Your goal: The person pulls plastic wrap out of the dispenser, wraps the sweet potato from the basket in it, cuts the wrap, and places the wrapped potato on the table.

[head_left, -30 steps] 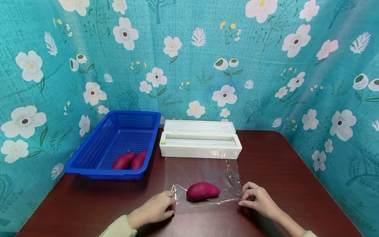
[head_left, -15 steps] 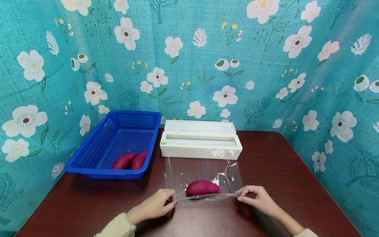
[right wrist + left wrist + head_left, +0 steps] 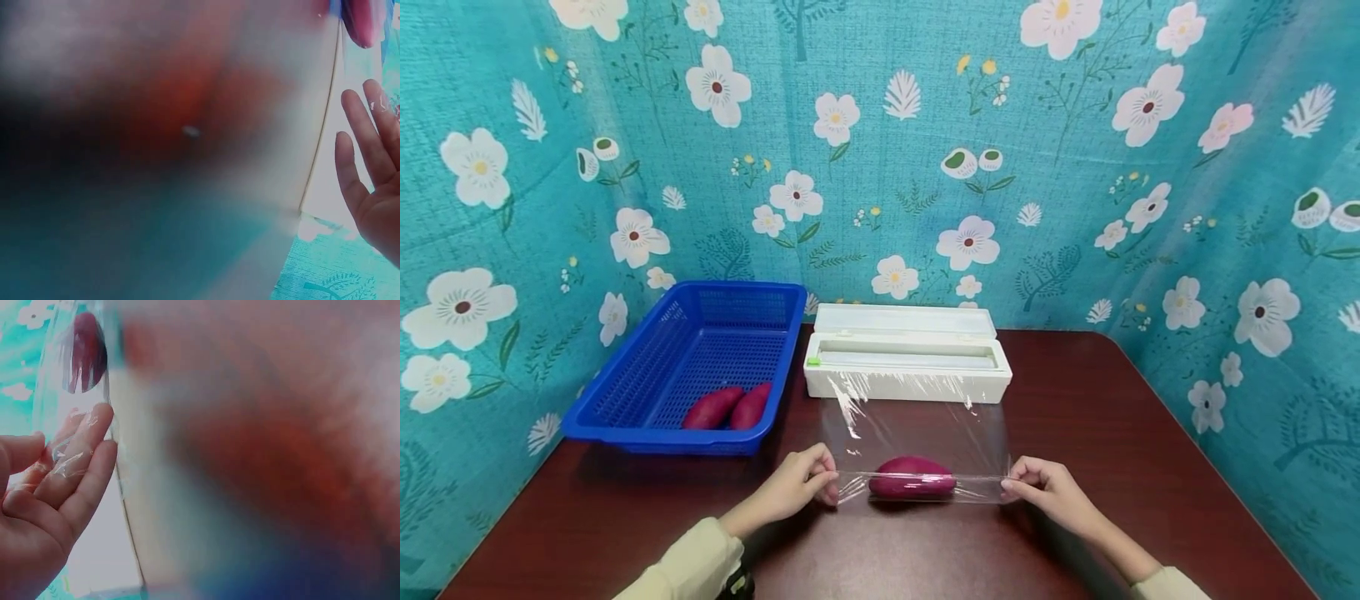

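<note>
A purple sweet potato lies on the table under a stretched sheet of clear plastic wrap, whose front edge is lifted and drawn over it. My left hand pinches the sheet's left corner between thumb and fingers; in the left wrist view shiny film clings to the fingers of that hand. At the right corner my right hand pinches the film. In the right wrist view some of its fingers are spread. The sheet runs back to the white wrap dispenser.
The dispenser's lid stands open at the back, with a small green piece at its left end. A blue basket holding two sweet potatoes stands at the left. A flowered curtain encloses the dark red table.
Both hands have taken the sheet's front corners and raised the edge. The film, which lay beneath the sweet potato, now also passes over it. My left hand has moved slightly up and back.
</note>
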The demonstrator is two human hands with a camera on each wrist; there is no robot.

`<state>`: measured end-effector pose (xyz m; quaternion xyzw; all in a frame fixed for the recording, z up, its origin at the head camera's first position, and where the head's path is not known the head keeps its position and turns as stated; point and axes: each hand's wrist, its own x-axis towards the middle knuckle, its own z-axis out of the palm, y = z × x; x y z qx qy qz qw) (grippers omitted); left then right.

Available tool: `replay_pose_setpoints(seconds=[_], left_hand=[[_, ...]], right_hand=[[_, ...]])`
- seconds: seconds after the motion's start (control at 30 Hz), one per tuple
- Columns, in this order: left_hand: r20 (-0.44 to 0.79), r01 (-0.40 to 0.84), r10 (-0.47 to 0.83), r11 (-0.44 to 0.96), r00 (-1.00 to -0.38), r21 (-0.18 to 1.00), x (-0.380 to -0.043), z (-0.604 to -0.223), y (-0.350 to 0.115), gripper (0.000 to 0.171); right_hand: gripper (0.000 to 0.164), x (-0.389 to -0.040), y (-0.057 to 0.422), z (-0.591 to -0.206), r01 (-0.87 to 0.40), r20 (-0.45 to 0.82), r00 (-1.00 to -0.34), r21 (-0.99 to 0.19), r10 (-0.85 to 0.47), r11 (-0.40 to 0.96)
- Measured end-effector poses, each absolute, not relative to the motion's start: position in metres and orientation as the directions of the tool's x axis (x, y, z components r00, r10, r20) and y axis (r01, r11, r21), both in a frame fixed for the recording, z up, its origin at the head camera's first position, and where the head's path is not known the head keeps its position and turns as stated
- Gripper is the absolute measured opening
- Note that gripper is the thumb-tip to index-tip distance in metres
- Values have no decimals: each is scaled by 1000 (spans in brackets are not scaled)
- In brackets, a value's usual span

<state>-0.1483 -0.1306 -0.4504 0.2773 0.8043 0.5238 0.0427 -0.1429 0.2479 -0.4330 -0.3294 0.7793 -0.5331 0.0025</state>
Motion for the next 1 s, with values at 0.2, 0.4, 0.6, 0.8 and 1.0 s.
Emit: replay_pose_setpoints(seconds=[0.2, 0.4, 0.6, 0.8, 1.0], left_hand=[[206, 303, 507, 117, -837, 946, -159, -449, -132, 12], [200, 307, 514, 133, -834, 942, -162, -449, -131, 9], [191, 326, 494, 204, -848, 923, -158, -437, -128, 17], [224, 407, 495, 301, -840, 862, -166, -448, -127, 26], [285, 590, 568, 472, -772, 655, -169, -450, -127, 35]], right_hand=[[11, -148, 242, -430, -524, 352, -794, -810, -496, 263], [17, -160, 245, -441, -525, 361, -780, -822, -511, 221], [13, -173, 254, -454, -513, 332, -728, -844, -599, 156], [20, -176, 255, -449, -495, 257, -714, -843, -651, 210], [31, -175, 254, -449, -377, 65, -740, -865, -670, 332]])
